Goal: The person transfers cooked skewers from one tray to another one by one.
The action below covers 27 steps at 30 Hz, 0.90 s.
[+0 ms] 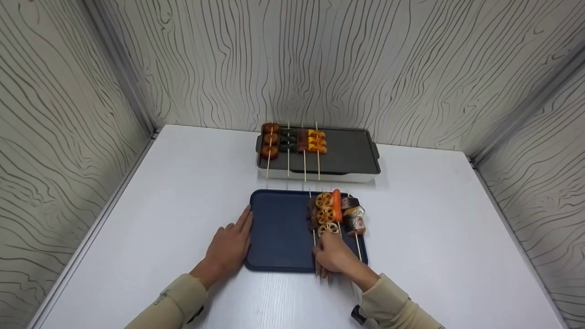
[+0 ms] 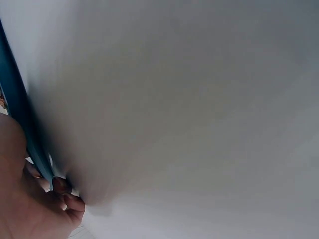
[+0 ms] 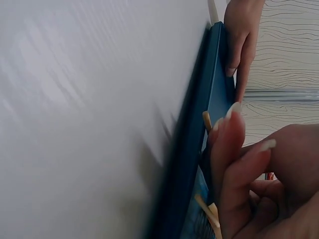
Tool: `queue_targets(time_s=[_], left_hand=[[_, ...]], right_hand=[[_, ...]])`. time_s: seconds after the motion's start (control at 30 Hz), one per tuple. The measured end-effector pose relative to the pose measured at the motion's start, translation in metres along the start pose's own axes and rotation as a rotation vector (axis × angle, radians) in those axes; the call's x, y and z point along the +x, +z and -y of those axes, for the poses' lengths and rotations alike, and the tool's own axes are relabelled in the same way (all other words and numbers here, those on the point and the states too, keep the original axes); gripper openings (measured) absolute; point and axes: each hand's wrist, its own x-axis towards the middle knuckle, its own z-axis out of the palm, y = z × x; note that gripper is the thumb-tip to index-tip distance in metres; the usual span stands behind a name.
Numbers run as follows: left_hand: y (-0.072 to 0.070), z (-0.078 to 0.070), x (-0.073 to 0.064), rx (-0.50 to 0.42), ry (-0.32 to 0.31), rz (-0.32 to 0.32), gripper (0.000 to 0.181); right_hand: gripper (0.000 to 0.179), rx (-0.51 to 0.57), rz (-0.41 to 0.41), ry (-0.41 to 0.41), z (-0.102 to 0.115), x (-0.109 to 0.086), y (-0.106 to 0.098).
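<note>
My left hand (image 1: 231,244) rests along the left rim of a dark blue tray (image 1: 279,228), its fingers pointing forward. The left wrist view also shows that hand (image 2: 30,199) against the tray's side. Over the tray's near right part, my right hand (image 1: 336,253) pinches the stick end of a lotus root skewer (image 1: 326,214), fingers curled in the right wrist view. Left of it lies a dark brown skewer (image 1: 312,214), partly covered. On its right are an orange sausage-like skewer (image 1: 337,205) and a skewer of dark-skinned chunks (image 1: 354,221).
Behind the tray stands a black griddle (image 1: 349,148) on a white base. On its left half lie a round brown-slice skewer (image 1: 270,139), a dark green one (image 1: 288,139), a reddish one (image 1: 303,140) and a yellow one (image 1: 317,141). Patterned panels (image 1: 274,59) enclose the white table (image 1: 425,219).
</note>
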Motion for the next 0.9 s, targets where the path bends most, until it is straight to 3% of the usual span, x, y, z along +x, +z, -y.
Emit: queue_targets(time_s=[0.23,0.43,0.6,0.73,0.9], left_hand=[[-0.001,0.000,0.000,-0.010,-0.009,0.014,0.053],[-0.002,0.001,0.001,-0.020,-0.014,0.028,0.053],[-0.003,0.001,0.001,-0.021,-0.012,0.024,0.053],[-0.002,0.000,0.001,-0.029,-0.018,0.036,0.053],[-0.001,-0.001,-0.001,-0.016,-0.010,0.023,0.054]], right_hand=[[0.030,-0.008,0.009,-0.028,0.005,-0.006,-0.017],[0.024,-0.041,-0.054,-0.109,0.016,-0.011,-0.056],[0.019,-0.039,-0.090,-0.122,0.022,-0.012,-0.092],[0.021,-0.045,-0.137,-0.114,0.025,-0.012,-0.115],[0.032,-0.131,-0.200,-0.133,0.024,-0.005,-0.139]])
